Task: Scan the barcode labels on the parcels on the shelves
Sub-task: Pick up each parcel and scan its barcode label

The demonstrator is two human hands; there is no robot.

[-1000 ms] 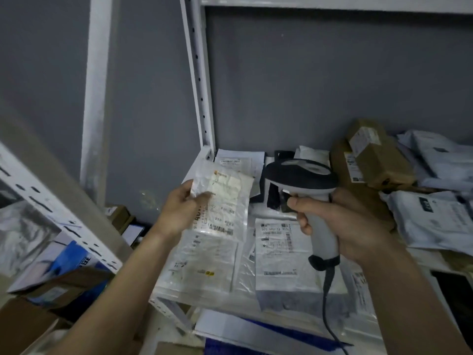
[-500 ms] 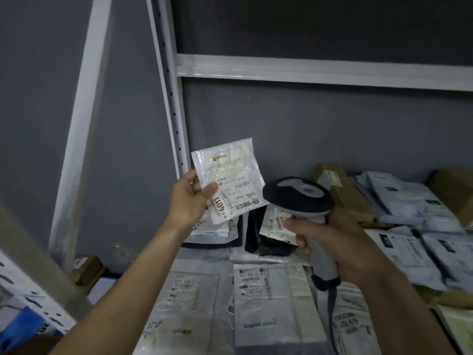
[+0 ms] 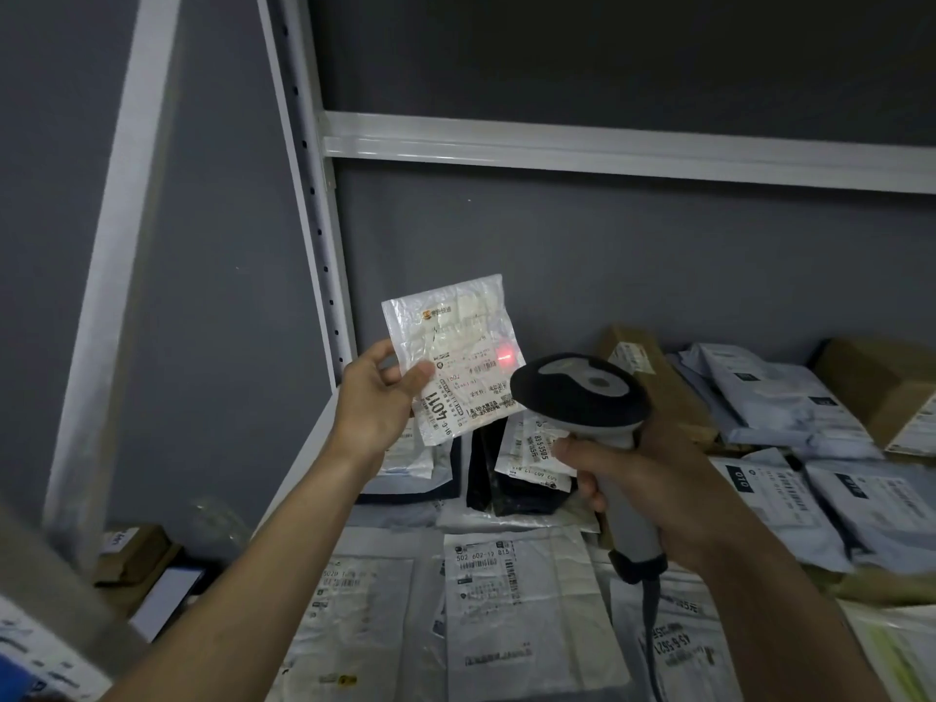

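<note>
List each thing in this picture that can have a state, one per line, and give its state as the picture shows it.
Left hand: pinches the small parcel, held up.
Small parcel: lifted off the shelf, label facing the scanner, red light on it.
Right hand: grips the scanner handle.
Scanner: aimed at the small parcel, emitting red light.
Flat parcels: lying on the shelf, labels up.
Cardboard box: resting at the back.

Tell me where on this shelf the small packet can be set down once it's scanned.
No bare shelf shows. White mailers cover the front, grey bags and brown boxes fill the right, and a black bag sits behind the left hand. The small packet would have to lie flat on the front mailers. The right hand holds the scanner.
</note>
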